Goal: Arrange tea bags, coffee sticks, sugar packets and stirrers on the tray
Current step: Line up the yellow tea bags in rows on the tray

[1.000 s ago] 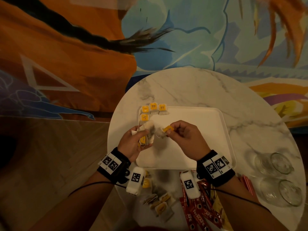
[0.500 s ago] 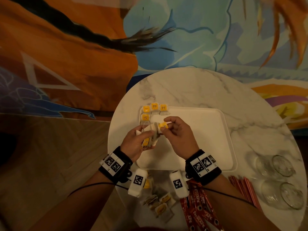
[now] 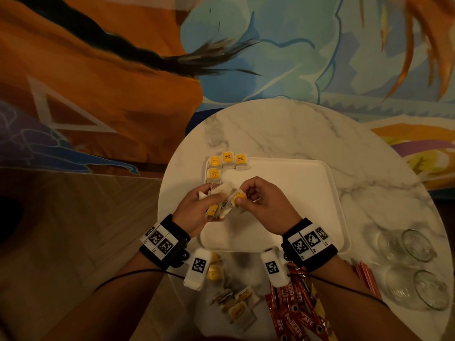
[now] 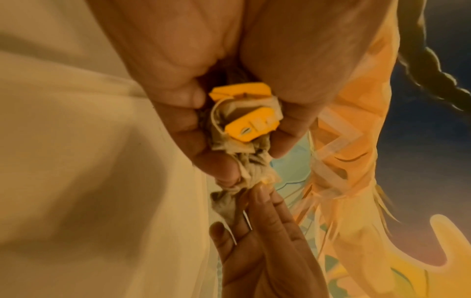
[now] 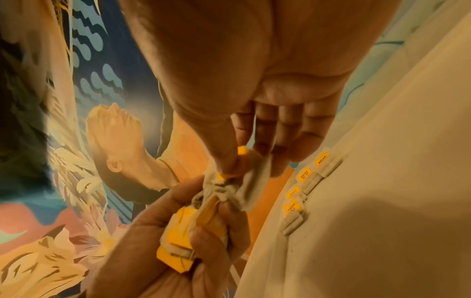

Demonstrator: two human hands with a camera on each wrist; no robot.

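Note:
Both hands hover over the left half of the white tray point(image 3: 290, 193). My left hand point(image 3: 197, 210) grips a bunch of tea bags point(image 3: 221, 198) with yellow tags point(image 4: 251, 126). My right hand point(image 3: 256, 200) pinches the yellow tag of one tea bag point(image 3: 240, 196) at the edge of that bunch; the same pinch shows in the right wrist view point(image 5: 237, 161). Several tea bags point(image 3: 227, 159) lie in a row at the tray's far left corner point(image 5: 308, 175). More tea bags point(image 3: 236, 303) and red coffee sticks point(image 3: 293, 313) lie on the marble table in front of the tray.
Two clear glasses point(image 3: 413, 244) point(image 3: 423, 289) lie on their sides at the table's right. Thin red stirrers point(image 3: 366, 276) lie near them. The round marble table point(image 3: 295, 129) stands against a painted wall; wooden floor is at the left.
My right hand came back to the bunch in my left hand and now pinches a tea bag at its edge. Both hands have shifted slightly toward the tray's far left.

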